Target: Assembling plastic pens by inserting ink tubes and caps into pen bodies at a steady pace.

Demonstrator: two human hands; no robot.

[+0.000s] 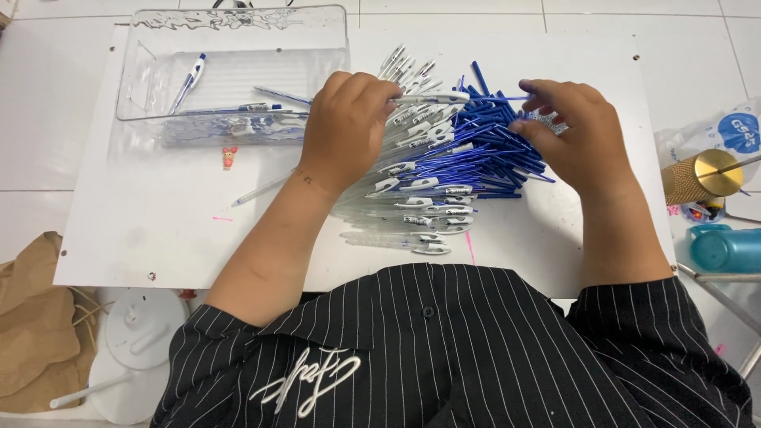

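we see our left hand lying knuckles up on the near-left side of a big heap of clear-barrelled ballpoint pens with blue ends, which sits in the middle of a flat white board. its fingers curl down over the clear barrels, gripping a few of them. our right hand rests on the blue end of the heap, fingers bent and pinching something small and silvery; we cannot tell what. both forearms angle inward from striped black sleeves. a clear plastic rectangular tray holding a few pens stands at the board's far-left part, well apart from the heap.
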